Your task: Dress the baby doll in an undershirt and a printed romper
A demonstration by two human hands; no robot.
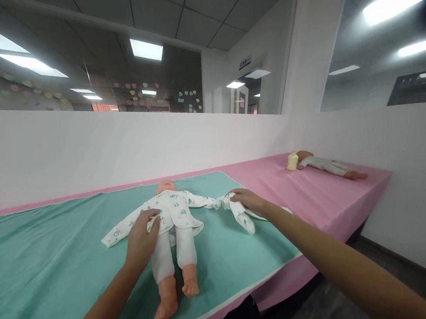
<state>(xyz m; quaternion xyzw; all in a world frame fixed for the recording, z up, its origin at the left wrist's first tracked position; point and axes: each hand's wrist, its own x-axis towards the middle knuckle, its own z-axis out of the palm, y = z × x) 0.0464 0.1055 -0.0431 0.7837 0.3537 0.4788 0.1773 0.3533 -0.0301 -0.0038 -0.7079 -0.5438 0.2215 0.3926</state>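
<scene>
A baby doll [168,298] lies on its back, dressed in a white printed jacket [172,209] and white trousers [163,257]. My left hand [142,236] rests against the jacket's side at the doll's chest, thumb and forefinger apart. To the doll's right in view, a second white printed baby garment [244,221] lies bunched on the cloth. My right hand [248,200] pinches its upper part, close to the end of the jacket's sleeve. The doll's hands are hidden in the sleeves, and one sleeve stretches out flat on the left.
A green cloth [58,260] with a pale edge lies over a pink-covered table [269,179]. At the far right corner lie another doll [327,164] and a cream bottle [292,161]. White walls [123,147] with windows stand behind and to the right.
</scene>
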